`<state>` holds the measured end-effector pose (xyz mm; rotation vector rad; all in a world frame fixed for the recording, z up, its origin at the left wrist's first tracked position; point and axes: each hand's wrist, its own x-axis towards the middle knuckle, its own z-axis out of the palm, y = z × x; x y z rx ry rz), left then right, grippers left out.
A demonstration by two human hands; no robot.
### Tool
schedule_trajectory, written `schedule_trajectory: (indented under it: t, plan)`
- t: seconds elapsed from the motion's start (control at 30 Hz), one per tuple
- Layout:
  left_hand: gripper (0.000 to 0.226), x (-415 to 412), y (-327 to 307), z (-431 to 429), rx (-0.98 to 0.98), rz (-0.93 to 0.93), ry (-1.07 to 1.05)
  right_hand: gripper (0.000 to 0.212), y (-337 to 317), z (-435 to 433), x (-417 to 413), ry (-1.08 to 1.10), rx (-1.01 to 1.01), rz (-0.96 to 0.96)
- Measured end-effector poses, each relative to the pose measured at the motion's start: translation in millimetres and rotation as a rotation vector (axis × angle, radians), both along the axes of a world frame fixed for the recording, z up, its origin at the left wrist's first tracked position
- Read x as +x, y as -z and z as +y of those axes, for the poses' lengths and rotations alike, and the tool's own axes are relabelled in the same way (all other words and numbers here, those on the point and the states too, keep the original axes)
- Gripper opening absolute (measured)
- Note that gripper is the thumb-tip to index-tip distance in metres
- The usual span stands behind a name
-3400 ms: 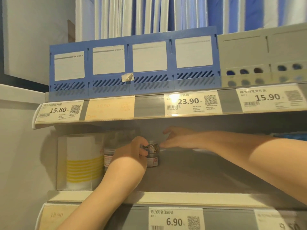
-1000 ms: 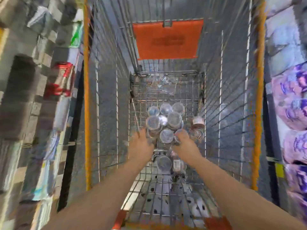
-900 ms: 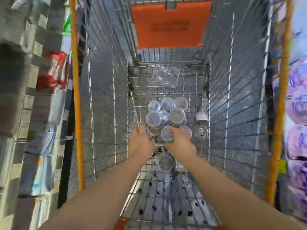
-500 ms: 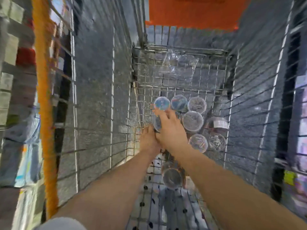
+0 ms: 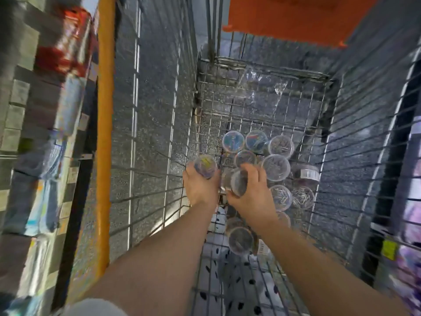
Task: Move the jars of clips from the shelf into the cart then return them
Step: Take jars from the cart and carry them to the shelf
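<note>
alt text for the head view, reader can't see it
Looking down into a wire cart, the left hand holds a jar of coloured clips and the right hand holds a second jar. More jars sit clustered on the cart floor beyond them.

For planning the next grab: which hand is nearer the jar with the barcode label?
Right. The right hand is left of the barcode-labelled jar; the left hand is farther left.

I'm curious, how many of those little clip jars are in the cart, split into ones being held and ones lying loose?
Held jars: 2
Loose jars plainly visible on the cart floor: 9
Total: 11, not counting any partly hidden under the arms.
</note>
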<state>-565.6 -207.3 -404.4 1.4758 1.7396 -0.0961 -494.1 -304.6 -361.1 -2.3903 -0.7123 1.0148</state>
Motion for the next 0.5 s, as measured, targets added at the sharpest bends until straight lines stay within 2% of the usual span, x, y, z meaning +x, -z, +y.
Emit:
schedule_trajectory:
  t: [0.1,0.23,0.4,0.5]
  plan:
    - [0.062,18,-3,15,-0.025,-0.044,-0.089,0.075,1,-10,-23,-0.163,0.049,-0.032]
    - [0.061,34,-6,22,0.055,-0.089,-0.053,0.075,15,-17,-54,-0.421,0.052,-0.301]
    - [0.062,26,0,19,0.056,-0.104,-0.086,0.069,33,-23,-65,-0.333,-0.054,-0.312]
    - [0.065,17,0,16,0.079,-0.056,-0.047,0.064,25,-29,-64,-0.102,0.07,-0.151]
